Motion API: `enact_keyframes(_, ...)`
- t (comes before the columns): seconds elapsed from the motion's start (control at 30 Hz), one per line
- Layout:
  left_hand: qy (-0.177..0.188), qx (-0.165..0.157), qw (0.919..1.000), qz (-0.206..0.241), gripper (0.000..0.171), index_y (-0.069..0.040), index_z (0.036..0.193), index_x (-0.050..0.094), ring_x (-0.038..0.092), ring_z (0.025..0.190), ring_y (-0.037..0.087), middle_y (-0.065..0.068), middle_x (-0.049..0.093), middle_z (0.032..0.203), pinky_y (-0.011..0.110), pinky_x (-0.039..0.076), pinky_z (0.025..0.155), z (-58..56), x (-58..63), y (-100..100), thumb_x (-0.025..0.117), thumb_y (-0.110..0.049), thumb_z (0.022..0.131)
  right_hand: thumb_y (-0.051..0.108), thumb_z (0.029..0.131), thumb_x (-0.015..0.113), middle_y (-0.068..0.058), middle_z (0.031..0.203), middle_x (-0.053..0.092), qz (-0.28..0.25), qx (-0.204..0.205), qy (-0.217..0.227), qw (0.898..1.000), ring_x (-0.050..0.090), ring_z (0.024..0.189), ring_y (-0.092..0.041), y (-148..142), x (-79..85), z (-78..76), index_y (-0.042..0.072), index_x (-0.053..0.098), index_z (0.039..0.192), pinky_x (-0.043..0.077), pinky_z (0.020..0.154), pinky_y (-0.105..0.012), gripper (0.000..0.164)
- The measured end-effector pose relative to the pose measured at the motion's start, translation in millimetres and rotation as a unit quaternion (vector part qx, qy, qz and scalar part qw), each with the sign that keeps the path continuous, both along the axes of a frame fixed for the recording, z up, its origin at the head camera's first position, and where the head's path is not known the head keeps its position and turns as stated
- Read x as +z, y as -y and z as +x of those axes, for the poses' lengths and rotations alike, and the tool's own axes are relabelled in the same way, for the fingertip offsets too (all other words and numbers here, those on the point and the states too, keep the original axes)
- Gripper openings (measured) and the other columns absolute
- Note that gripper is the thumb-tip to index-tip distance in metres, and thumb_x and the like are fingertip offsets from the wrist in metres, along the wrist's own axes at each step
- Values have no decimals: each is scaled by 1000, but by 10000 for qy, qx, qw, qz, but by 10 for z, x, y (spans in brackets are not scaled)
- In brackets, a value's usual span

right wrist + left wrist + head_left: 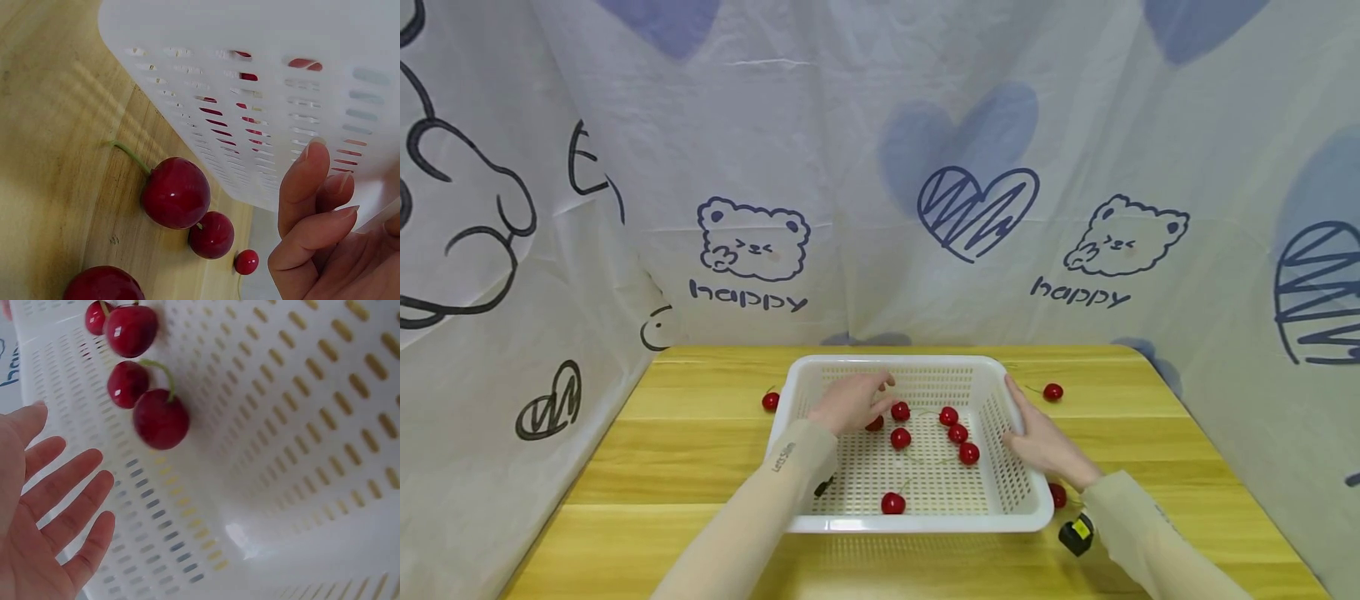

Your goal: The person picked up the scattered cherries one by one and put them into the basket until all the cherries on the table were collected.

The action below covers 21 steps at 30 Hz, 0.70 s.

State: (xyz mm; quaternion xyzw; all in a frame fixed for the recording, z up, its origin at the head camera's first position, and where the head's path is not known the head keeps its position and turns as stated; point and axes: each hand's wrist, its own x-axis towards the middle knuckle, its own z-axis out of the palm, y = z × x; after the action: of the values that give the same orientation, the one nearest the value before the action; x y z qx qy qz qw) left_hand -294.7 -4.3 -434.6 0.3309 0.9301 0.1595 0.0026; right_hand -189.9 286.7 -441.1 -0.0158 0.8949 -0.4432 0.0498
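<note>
A white perforated plastic basket stands on the table with several red stemmed cherries on its floor. My left hand reaches over the left part of the basket, close to a cherry. In the left wrist view its fingers are spread and loosely bent, with nothing held; cherries lie beyond them. At the right side, my right hand grips the basket wall, thumb over the rim and fingers outside. The right wrist view has those fingers bent against the slotted wall.
Loose cherries lie on the wooden table: one cherry left of the basket, another cherry at the back right, and a cherry by the right wall. A patterned cloth hangs behind the table and along both sides.
</note>
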Motion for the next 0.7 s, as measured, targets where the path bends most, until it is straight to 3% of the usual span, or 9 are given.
enact_keyframes(0.4,-179,286,9992,226,37,-13,128,54,59,108,22,6,62,122,39,47,91,16,319,178,51,-34,97,-2,84,52,-39,145,19,74,-1,-31,10000,64,85,-40,6,17,5,22,-3,153,56,53,-38,91)
enact_keyframes(0.57,-496,320,9978,317,38,-13,127,55,58,110,24,6,61,124,42,46,93,-1,461,340,51,-35,97,-1,85,51,-38,146,19,194,-3,-18,9998,64,84,-37,6,17,1,23,-4,153,56,54,-38,90)
enact_keyframes(0.7,-688,382,9948,645,38,-9,127,55,55,115,27,8,59,127,44,42,99,-42,575,531,52,-32,97,0,85,51,-37,147,18,228,10,-19,9997,64,85,-37,10,16,-2,23,-4,152,56,54,-38,90)
